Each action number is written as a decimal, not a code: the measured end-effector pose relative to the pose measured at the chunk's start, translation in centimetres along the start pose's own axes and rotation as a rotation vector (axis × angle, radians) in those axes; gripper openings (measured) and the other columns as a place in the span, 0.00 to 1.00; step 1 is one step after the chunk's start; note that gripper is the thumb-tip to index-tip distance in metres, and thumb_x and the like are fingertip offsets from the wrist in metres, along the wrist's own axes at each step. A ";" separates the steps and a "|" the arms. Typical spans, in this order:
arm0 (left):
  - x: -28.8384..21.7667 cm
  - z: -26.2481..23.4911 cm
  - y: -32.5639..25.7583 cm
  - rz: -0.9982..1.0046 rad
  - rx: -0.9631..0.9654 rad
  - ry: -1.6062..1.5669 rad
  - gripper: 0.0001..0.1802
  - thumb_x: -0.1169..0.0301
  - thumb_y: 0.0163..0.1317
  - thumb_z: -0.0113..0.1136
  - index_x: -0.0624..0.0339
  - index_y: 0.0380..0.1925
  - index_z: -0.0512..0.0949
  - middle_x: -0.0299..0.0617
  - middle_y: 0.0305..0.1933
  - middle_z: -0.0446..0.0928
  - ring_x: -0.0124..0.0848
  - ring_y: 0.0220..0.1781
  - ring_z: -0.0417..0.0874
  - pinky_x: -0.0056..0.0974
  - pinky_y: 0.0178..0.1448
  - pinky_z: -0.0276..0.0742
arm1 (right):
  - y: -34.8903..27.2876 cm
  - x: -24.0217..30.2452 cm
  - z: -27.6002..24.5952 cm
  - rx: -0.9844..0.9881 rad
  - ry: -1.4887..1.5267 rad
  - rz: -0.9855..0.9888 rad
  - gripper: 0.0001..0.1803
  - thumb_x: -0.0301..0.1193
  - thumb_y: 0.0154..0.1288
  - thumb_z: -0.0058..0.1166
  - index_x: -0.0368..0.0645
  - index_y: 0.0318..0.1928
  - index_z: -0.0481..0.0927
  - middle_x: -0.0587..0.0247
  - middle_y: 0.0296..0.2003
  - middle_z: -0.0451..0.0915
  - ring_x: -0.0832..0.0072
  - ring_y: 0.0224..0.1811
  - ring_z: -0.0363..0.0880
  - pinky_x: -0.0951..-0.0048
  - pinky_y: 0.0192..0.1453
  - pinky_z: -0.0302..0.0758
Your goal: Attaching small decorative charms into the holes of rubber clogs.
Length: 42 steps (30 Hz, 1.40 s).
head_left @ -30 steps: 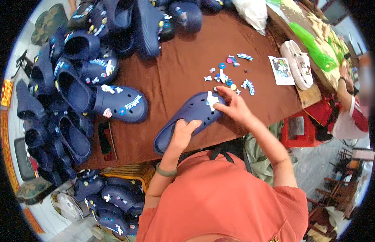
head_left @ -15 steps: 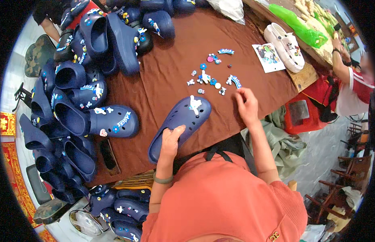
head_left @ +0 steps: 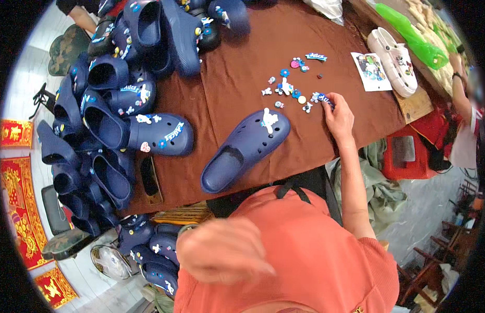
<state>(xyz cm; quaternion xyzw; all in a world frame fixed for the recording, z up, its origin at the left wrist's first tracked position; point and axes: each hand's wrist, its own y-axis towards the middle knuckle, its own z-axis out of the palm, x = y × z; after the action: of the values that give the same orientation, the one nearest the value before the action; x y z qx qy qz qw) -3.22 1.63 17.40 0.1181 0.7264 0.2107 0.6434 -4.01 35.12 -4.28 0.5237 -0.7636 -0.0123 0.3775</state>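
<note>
Closest in, the person's left hand (head_left: 221, 251) is lifted in front of the coral shirt (head_left: 305, 245), blurred, so I can't tell whether it grips anything. To its left, decorated navy shoes (head_left: 161, 245) sit low beside the table. On the near left of the brown cloth (head_left: 299, 151) lies a dark phone (head_left: 150, 178).

The navy clog (head_left: 247, 150) rests on the cloth in front of the person, near the table's edge, heel toward the near left and toe toward the far right, with neither hand on it. A white figure (head_left: 269, 122) sits on its toe (the other holes I can see there are bare). Left of it stands another clog (head_left: 161, 134), already dotted with trinkets, against a big heap of navy shoes (head_left: 104, 128).

Beyond the clog's toe, to the right, the right hand (head_left: 340, 119) has its fingertips pinched narrow on a blue banner charm (head_left: 321, 97); whether that's off the cloth, I can't tell. Small loose charms (head_left: 285, 87) scatter just left of it. Farther right, a picture card (head_left: 371, 72) lies beside a white clog (head_left: 392, 62), with a green bag (head_left: 409, 39) beyond.
</note>
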 end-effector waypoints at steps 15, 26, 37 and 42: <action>-0.8 1.3 1.3 0.330 0.122 -0.366 0.12 0.78 0.63 0.54 0.78 0.41 0.79 0.48 0.28 0.77 0.40 0.29 0.79 0.41 0.32 0.70 | -0.3 1.4 -0.8 -0.182 -0.133 -0.153 0.13 0.29 0.59 0.59 0.43 0.45 0.80 0.56 0.45 0.78 0.58 0.51 0.75 0.61 0.55 0.71; 2.3 -0.4 -5.2 0.074 -0.022 -0.129 0.11 0.75 0.65 0.51 0.73 0.36 0.80 0.45 0.32 0.79 0.38 0.33 0.80 0.39 0.40 0.75 | -2.4 11.1 2.1 0.400 0.360 -0.306 0.23 0.37 0.62 0.59 0.37 0.53 0.76 0.48 0.56 0.74 0.52 0.61 0.70 0.58 0.68 0.63; 14.6 -1.5 -6.9 -0.814 -0.917 0.176 0.18 0.62 0.72 0.49 0.64 0.26 0.73 0.31 0.26 0.66 0.21 0.30 0.65 0.29 0.36 0.65 | -0.7 9.6 1.9 0.540 0.464 -0.423 0.17 0.29 0.67 0.49 0.38 0.55 0.76 0.51 0.56 0.76 0.56 0.62 0.70 0.59 0.71 0.61; 15.9 -1.6 -4.9 -0.688 -0.978 -0.080 0.16 0.62 0.73 0.48 0.65 0.34 0.75 0.30 0.33 0.70 0.21 0.36 0.68 0.29 0.42 0.67 | -0.3 8.2 1.1 0.394 0.579 -0.189 0.15 0.28 0.63 0.56 0.38 0.50 0.79 0.52 0.49 0.80 0.63 0.53 0.78 0.66 0.56 0.73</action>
<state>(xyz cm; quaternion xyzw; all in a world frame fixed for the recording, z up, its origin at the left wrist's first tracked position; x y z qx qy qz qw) -6.63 4.12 1.26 -0.4257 0.5171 0.2957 0.6811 -5.82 27.94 -0.58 0.6366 -0.5608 0.2490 0.4672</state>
